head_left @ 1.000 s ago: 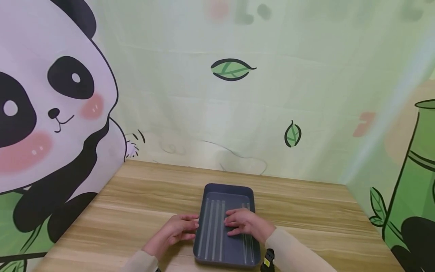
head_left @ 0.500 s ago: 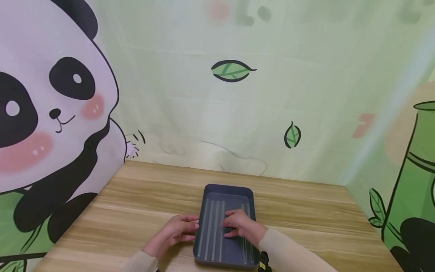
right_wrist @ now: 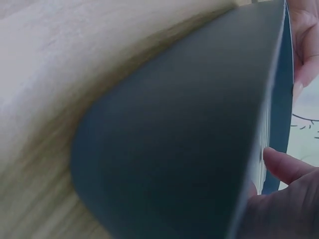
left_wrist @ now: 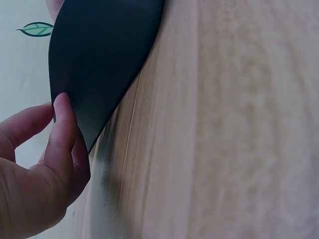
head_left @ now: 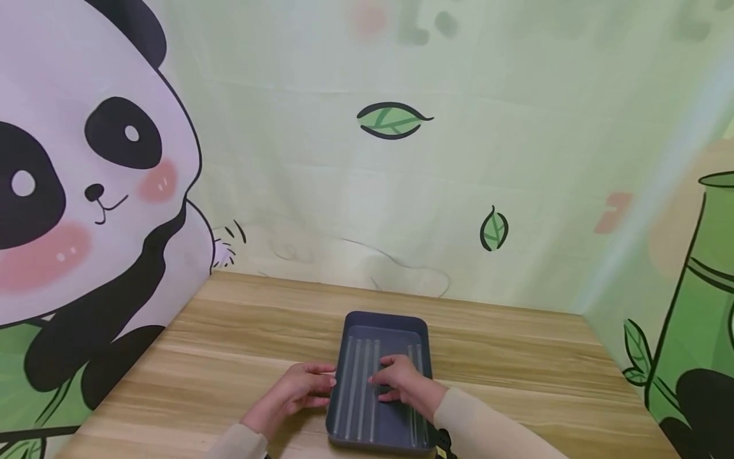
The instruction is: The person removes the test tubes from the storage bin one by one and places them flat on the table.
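A dark blue-grey tray (head_left: 395, 433) lies lengthwise on the wooden table. Inside it run several clear, straw-like tubes (head_left: 359, 389), grouped along the left side. More tubes (head_left: 414, 427) lie along the right side, partly covered by the right arm. My left hand (head_left: 298, 387) touches the tray's left wall with fairly straight fingertips; in the left wrist view a fingertip (left_wrist: 63, 102) rests against the outer wall. Over the tray, my right hand (head_left: 401, 381) reaches in with fingers spread, fingertips right at the innermost tube of the left group. The tray wall hides most of it in the right wrist view.
The wooden table (head_left: 246, 338) extends around the tray on every side. Behind it hangs a pale green backdrop (head_left: 298, 159) printed with leaves and a panda (head_left: 132, 134). A dark watch-like strap (head_left: 444, 441) is on the right wrist.
My right hand has shifted slightly left and towards me inside the tray, its fingertips now closer to the left group of tubes. The left hand and the tray look unmoved.
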Motion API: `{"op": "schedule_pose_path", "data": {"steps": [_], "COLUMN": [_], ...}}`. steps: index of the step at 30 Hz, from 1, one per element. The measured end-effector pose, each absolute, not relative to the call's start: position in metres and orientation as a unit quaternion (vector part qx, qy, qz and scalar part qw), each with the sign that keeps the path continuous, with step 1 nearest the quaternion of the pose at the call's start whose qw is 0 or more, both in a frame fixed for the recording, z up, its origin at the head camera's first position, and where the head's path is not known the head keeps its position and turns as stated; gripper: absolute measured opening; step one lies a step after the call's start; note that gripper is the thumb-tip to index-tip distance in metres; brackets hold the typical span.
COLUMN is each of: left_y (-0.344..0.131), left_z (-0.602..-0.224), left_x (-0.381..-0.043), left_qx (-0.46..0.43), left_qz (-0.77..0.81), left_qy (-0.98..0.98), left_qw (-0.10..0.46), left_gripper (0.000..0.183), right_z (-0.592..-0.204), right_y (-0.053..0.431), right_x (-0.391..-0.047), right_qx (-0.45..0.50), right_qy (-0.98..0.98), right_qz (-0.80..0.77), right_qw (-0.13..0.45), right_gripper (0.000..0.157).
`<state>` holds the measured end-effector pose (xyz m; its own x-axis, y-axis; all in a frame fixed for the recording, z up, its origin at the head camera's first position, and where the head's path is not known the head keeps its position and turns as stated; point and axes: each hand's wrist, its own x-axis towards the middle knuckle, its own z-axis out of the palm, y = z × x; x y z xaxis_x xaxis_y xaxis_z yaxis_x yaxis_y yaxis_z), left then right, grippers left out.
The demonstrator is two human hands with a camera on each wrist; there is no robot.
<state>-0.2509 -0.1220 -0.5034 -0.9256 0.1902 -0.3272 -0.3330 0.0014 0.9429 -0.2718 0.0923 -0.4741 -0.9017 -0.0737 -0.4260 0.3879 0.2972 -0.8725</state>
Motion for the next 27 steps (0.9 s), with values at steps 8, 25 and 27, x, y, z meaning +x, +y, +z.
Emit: {"op": "schedule_pose_path", "data": {"steps": [8,25,27], "left_y": [-0.123,-0.123,-0.123], "left_z": [-0.505,-0.504,-0.505], "left_x": [-0.250,-0.250,-0.251], "left_qx": [-0.045,-0.035,-0.035], "left_qz": [0.704,0.702,0.702], "left_qy": [0.684,0.687,0.687], "left_qw": [0.183,0.183,0.184], "left_gripper": [0.049,0.051,0.051], "right_z": [-0.475,-0.465,-0.463], "right_y": [0.092,0.103,0.104], "right_x": [-0.273,-0.272,-0.272], "right_qx": [0.092,0.084,0.083], "right_qy": [0.780,0.755,0.753], "right_qz": [-0.585,-0.616,-0.619], "right_qw": [0.202,0.209,0.208], "right_gripper": [0.062,0.064,0.063]}}
